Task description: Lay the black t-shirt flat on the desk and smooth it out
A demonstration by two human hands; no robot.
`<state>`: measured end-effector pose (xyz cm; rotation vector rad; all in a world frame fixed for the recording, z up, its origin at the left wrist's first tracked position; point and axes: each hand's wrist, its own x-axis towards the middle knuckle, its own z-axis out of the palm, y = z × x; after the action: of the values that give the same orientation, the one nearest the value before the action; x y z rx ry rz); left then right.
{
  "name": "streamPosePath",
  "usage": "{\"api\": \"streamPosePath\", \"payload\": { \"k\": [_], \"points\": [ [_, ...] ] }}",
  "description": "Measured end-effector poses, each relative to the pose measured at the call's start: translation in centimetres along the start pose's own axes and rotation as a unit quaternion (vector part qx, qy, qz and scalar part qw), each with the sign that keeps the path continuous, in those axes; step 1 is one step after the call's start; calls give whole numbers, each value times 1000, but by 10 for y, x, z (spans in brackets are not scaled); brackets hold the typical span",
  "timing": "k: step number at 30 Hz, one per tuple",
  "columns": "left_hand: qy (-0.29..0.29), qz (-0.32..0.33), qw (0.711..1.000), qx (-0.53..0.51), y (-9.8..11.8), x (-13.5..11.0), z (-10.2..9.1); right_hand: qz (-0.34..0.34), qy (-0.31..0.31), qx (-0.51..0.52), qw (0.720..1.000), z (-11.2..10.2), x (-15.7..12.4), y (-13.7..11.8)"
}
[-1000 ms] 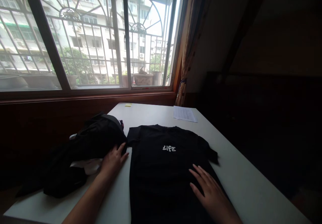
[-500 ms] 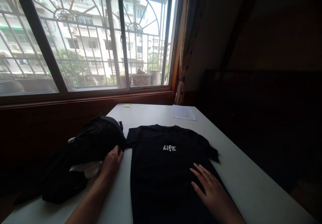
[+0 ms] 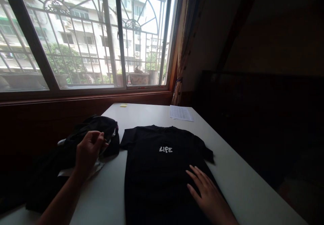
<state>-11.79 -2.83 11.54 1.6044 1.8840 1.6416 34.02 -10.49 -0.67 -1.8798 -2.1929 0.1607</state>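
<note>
A black T-shirt (image 3: 157,174) lies spread flat, its collar toward the window and white "Life" lettering on its chest. My right hand (image 3: 209,191) rests open on the shirt's right side, fingers stretched and slightly spread. To the left is a heap of dark clothes (image 3: 83,130) with some white fabric (image 3: 66,173) showing. Over this heap, my left hand (image 3: 89,150) is closed, thumb and fingers pinched together. Whether cloth is caught between those fingertips is too dark to make out. The shirt's lower end runs out of view.
Both the shirt and the heap lie on a white table (image 3: 101,198). Printed sheets (image 3: 181,113) and a yellow sticky note (image 3: 123,105) are at its far end. Beyond stands a barred window (image 3: 83,43) with a tied curtain (image 3: 179,80) beside it.
My left hand has risen from the heap's right edge and moved left over it. My right hand stays flat on the shirt. The whole view has shifted slightly.
</note>
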Motion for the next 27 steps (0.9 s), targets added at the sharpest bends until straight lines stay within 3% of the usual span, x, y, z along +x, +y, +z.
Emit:
{"api": "streamPosePath", "payload": {
  "k": [3,6,8,10,11,14,16,20,23,25,27],
  "points": [
    [55,53,989,128,6,39,-27,-6,7,-3,1000,2,1,2],
    [74,64,963,252,-14,77,-48,-13,22,-2,1000,6,1,6],
    [39,10,946,320,-42,96,-53,-19,28,-1,999,8,1,7],
    [-71,-48,920,383,-77,107,-50,-20,25,-2,999,9,2,9],
    [-92,-59,915,389,-94,110,-47,-18,22,-4,1000,9,2,9],
    [-118,-61,914,383,-135,109,-37,-16,15,-8,1000,8,2,9],
    [-106,-45,919,376,-148,105,-35,-21,17,-10,1000,8,2,10],
    [-30,23,926,376,-142,103,-48,-28,16,-14,999,9,3,12],
    [9,140,924,357,-128,102,-54,-33,10,-14,999,11,3,15],
    [-41,205,917,341,-121,98,-47,-36,15,-13,999,13,4,17],
    [-147,200,903,350,-116,89,-31,-40,24,-11,999,16,4,20]
  ]
}}
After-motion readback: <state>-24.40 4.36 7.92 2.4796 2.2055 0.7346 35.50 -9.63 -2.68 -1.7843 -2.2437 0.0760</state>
